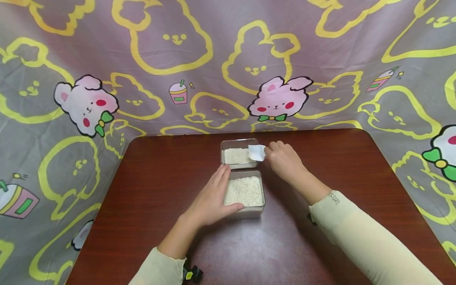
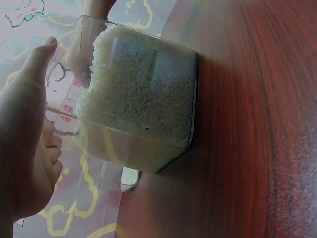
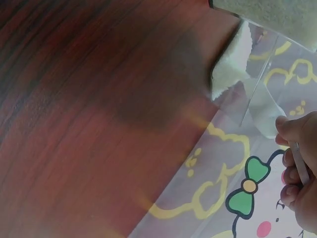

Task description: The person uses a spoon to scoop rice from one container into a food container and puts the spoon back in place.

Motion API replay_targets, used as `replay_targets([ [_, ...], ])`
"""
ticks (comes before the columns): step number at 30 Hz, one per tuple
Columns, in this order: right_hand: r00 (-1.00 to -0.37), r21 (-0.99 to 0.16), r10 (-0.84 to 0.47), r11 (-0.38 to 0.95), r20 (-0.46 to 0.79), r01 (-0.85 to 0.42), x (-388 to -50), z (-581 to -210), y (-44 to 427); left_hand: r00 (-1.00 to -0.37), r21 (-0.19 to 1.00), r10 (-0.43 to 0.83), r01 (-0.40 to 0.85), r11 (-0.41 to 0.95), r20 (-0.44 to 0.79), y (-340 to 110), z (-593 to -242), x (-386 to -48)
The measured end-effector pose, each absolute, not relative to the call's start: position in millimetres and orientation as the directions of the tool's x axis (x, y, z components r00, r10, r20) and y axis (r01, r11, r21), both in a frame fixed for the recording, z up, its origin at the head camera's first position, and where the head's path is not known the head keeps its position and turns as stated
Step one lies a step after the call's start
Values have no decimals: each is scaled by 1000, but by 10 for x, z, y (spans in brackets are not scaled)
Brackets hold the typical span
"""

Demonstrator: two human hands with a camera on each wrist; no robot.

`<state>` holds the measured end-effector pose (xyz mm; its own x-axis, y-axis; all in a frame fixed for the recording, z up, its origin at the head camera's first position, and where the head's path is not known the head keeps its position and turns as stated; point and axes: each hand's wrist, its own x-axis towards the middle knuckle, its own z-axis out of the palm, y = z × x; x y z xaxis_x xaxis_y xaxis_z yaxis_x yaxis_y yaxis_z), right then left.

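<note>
Two clear square containers of white rice stand one behind the other; the near one [image 1: 246, 192] is fuller than the far one [image 1: 236, 156]. My left hand [image 1: 210, 198] rests along the left side and near edge of the near container, thumb over its front rim, fingers fairly straight. In the left wrist view, rice [image 2: 143, 89] shows through its wall. My right hand [image 1: 285, 160] grips the handle of a white scoop [image 1: 257, 152], whose head is at the far container's right rim. The right wrist view shows the scoop [image 3: 265, 111] tilted beside the rice [image 3: 235, 64].
A dark red wooden table [image 1: 171, 170] lies beneath the containers. Behind it and at both sides hangs a patterned cloth [image 1: 213, 51] with rabbit and cup drawings.
</note>
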<state>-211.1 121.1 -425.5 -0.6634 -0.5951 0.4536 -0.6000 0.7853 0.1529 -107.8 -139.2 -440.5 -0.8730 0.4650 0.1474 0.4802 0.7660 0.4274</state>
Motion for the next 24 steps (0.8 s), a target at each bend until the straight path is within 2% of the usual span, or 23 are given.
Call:
replay_targets([
  [8,-648,228,-631,768,427,-598,-2074,-4210,1200,-871,422,468,484,766,149,-1389,-4398,-1081],
  [17,-645,230,-631,768,430,-597,-2088,-4229,1220,-872,413,469,483,773,141,-1395,-4385,-1092],
  [21,-678,183,-612,782,407,-596,-2093,-4232,1223,-872,416,468,481,772,140,-1391,-4389,-1086],
  [24,-729,75,-564,808,387,-585,-2102,-4248,1234,-871,417,469,484,769,145,-1387,-4398,-1079],
])
